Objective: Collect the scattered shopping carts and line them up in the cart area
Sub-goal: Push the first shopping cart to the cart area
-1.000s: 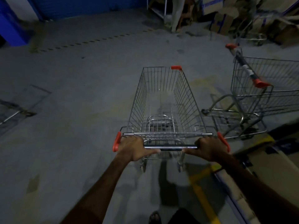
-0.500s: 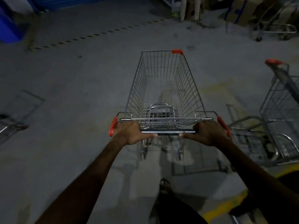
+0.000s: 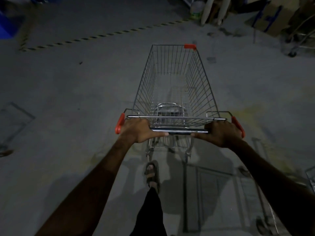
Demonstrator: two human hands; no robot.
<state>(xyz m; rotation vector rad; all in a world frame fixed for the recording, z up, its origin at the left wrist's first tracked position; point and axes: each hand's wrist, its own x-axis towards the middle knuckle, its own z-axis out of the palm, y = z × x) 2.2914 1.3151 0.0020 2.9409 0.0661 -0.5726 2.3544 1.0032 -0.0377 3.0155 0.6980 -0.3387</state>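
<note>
Our shopping cart (image 3: 175,86) stands straight ahead on the floor (image 3: 68,99).
Our left hand (image 3: 138,131) and right hand (image 3: 221,133) sit at opposite ends of its handle (image 3: 179,131); our sandalled foot (image 3: 152,174) is behind it, cardboard boxes (image 3: 272,19) far ahead to the right.

Light is running dim across the whole concrete floor (image 3: 71,92); colours are reading grey-blue and muted. The brightest patch is falling inside and just beneath the shopping cart (image 3: 175,86), where the wire is catching a faint sheen. Soft shadows of the cart and the person are pooling on the floor toward the near edge, so the source is sitting somewhere ahead and above. Both forearms are going nearly black. Motion blur is smearing the far-left corner and the cardboard boxes (image 3: 272,21). Wide-angle bending is curving the striped floor line (image 3: 102,35).
</note>
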